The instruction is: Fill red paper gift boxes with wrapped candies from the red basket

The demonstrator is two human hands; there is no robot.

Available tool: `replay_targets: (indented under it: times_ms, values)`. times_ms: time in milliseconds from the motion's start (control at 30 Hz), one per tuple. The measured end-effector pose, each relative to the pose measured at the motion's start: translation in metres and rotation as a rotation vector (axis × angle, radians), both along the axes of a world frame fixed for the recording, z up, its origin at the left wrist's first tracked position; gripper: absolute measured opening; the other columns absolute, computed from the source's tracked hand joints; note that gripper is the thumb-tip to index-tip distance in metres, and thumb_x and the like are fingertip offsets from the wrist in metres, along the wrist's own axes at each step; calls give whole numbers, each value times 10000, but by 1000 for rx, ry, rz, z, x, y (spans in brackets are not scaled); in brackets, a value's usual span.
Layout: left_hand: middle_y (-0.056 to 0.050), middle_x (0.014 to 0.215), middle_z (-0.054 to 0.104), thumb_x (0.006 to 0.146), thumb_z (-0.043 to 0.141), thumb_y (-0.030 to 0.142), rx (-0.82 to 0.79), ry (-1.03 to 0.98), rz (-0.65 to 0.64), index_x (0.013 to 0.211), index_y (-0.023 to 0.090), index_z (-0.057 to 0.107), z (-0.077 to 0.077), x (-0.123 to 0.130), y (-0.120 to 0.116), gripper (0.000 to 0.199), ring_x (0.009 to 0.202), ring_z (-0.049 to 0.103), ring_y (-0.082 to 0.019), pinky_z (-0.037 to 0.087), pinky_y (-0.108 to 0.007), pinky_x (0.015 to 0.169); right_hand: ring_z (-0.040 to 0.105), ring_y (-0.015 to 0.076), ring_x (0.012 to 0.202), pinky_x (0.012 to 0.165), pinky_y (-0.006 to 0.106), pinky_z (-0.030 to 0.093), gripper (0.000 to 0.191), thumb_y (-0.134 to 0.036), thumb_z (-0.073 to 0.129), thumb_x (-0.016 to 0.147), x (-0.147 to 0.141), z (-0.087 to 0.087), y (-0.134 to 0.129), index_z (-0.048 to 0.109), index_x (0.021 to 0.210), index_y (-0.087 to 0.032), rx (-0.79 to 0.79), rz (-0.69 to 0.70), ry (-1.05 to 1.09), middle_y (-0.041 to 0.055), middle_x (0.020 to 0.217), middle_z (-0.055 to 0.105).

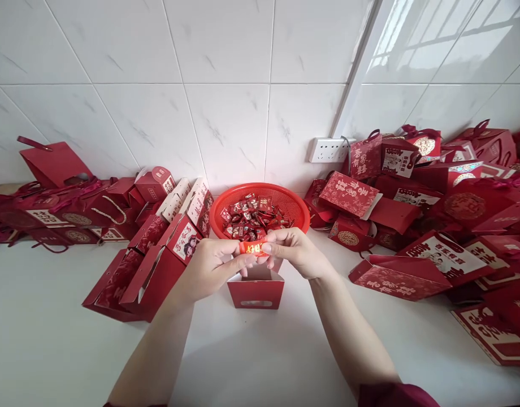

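Note:
Between both hands is a small orange-red wrapped candy (252, 248) with yellow characters. My left hand (217, 265) pinches its left end, and my right hand (291, 251) pinches the right end. Just below them a red gift box (256, 294) stands upright with its top open and an oval window in its front. What lies inside the box cannot be made out. Behind the hands sits a red plastic basket (302, 212) holding many small red-wrapped candies (260, 215).
Several open red boxes (158, 271) stand in a row at the left, with a pile of ribboned boxes (73, 209) behind. A large heap of red boxes (438, 209) fills the right. A white power strip (330, 150) is on the tiled wall (226, 124).

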State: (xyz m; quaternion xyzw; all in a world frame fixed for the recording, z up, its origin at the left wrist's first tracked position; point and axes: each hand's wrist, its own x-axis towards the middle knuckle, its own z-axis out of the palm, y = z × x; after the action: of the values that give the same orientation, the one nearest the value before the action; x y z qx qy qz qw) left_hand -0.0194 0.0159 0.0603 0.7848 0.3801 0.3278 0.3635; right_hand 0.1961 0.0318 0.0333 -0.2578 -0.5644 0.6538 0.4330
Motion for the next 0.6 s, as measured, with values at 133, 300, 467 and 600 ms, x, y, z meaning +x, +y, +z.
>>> replay_targets:
  times_ms: [133, 300, 467, 600]
  values:
    - [-55, 686, 719, 918, 619, 386, -122, -119, -119, 746, 133, 704, -5, -5, 3, 317, 645, 681, -162, 555, -261, 643, 644, 103, 544, 520, 205, 537, 289, -420, 809, 759, -2, -1, 1, 739, 780, -141, -31, 38, -7, 42, 712, 745]
    - [-78, 754, 713, 953, 562, 399, -197, -181, -209, 792, 127, 690, -8, -9, 7, 341, 681, 671, -163, 542, -266, 653, 638, 93, 539, 542, 204, 537, 254, -392, 790, 795, 2, 0, -2, 730, 798, -146, -22, 56, 29, 34, 719, 749]
    - [-39, 727, 664, 978, 507, 363, -110, -107, -181, 797, 142, 662, -5, -8, 7, 326, 651, 613, -132, 487, -247, 640, 637, 99, 560, 565, 221, 531, 273, -415, 760, 822, 4, 6, -8, 718, 779, -149, 26, -4, -22, 45, 760, 752]
    - [-27, 726, 632, 979, 478, 332, 93, 83, -122, 823, 156, 665, 2, -7, 3, 300, 706, 571, -146, 463, -266, 696, 644, 113, 594, 591, 238, 535, 309, -456, 754, 817, 6, 10, -13, 722, 801, -149, 75, -56, -90, 56, 777, 748]
